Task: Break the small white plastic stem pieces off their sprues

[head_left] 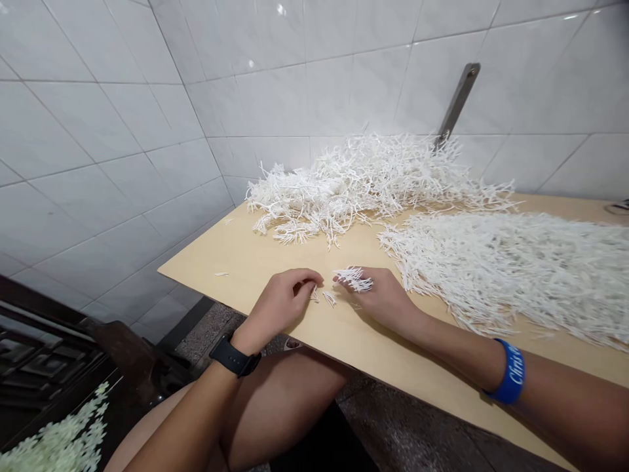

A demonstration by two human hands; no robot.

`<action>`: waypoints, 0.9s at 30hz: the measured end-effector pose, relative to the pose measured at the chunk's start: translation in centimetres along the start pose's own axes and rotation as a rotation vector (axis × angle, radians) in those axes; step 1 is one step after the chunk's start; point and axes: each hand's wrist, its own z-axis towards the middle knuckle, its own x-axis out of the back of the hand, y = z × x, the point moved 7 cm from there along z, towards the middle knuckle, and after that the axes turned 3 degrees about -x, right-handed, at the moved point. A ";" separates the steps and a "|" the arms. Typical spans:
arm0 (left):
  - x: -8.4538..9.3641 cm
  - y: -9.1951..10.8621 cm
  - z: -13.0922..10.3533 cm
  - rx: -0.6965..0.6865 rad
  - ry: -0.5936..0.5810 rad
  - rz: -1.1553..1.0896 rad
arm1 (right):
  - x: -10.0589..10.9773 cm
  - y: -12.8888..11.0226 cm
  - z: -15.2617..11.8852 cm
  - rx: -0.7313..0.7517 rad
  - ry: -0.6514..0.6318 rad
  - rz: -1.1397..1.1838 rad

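My right hand (386, 298) is closed around a small bundle of thin white branched plastic sprigs (354, 278), whose tips fan out above the fingers. To its left, my left hand (287, 295) is closed in a pinch, with a small white sprig (315, 294) showing at its fingertips. On the board between the hands lies a loose white sprig (329, 298). Behind them, a tangled heap of white branched sprigs (363, 177) rests near the wall. A flatter, denser pile of white sprigs (521, 269) spreads to the right.
The light wooden tabletop (206, 252) ends at a front edge above my legs. A few stray bits (221, 274) lie at the left. A metal bracket (457, 105) leans on the tiled wall. Pale green flowers (63, 432) and dark carved furniture (44, 347) are at lower left.
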 end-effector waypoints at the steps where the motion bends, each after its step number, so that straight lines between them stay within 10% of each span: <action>1: -0.2 0.3 -0.1 -0.022 -0.023 0.011 | 0.1 0.1 0.1 0.001 0.009 -0.001; 27: -0.3 0.5 0.1 0.049 -0.017 -0.129 | 0.3 -0.2 -0.1 -0.004 0.002 0.107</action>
